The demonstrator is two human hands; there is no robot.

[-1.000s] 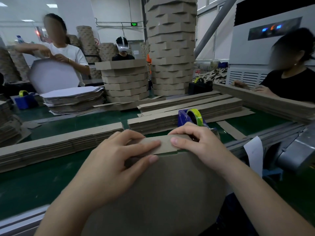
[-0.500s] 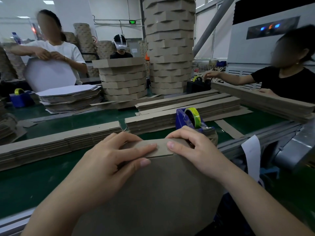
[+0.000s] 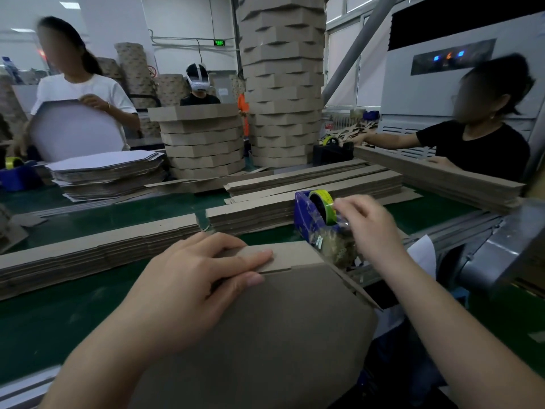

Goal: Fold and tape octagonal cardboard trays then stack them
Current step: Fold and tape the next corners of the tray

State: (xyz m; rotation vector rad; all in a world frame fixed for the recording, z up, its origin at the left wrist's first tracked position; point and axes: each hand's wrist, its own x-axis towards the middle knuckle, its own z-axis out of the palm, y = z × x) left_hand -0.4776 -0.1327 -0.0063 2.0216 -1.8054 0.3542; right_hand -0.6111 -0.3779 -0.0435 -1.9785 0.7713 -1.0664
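The octagonal cardboard tray [image 3: 280, 320] stands tilted at the near edge of the green tabletop [image 3: 59, 314], its brown base facing the camera and one flap [image 3: 295, 255] folded over along its top. The left hand [image 3: 188, 278] lies across that flap, fingers straight and close together, pressing it flat. Just beyond the tray's upper right corner sits a blue tape dispenser [image 3: 306, 225], and the right hand [image 3: 368, 228] reaches to it, fingers curled and pinching the loose end at the yellow-green tape roll [image 3: 323, 199], slightly blurred. Directly behind tray and dispenser, a long stack of cardboard strips [image 3: 97, 246] runs off to the left and a second stack [image 3: 250, 214] lies centre, walling off the far side. Left of the tray a stretch of green tabletop shows between the near edge and the strips. To the right a metal frame [image 3: 501, 255] hems the tabletop in, with another long pile of strips [image 3: 442, 178] above it. Farther back lie flat octagonal blanks [image 3: 109, 172], a short stack of folded trays [image 3: 203, 143] and a tall column of trays [image 3: 283, 84]. A person in a white shirt [image 3: 82, 90] holds a blank on the left, a person in black [image 3: 483, 149] reaches toward a black dispenser [image 3: 330, 152] on the right, and a third person wearing a headset [image 3: 199, 93] stands behind.
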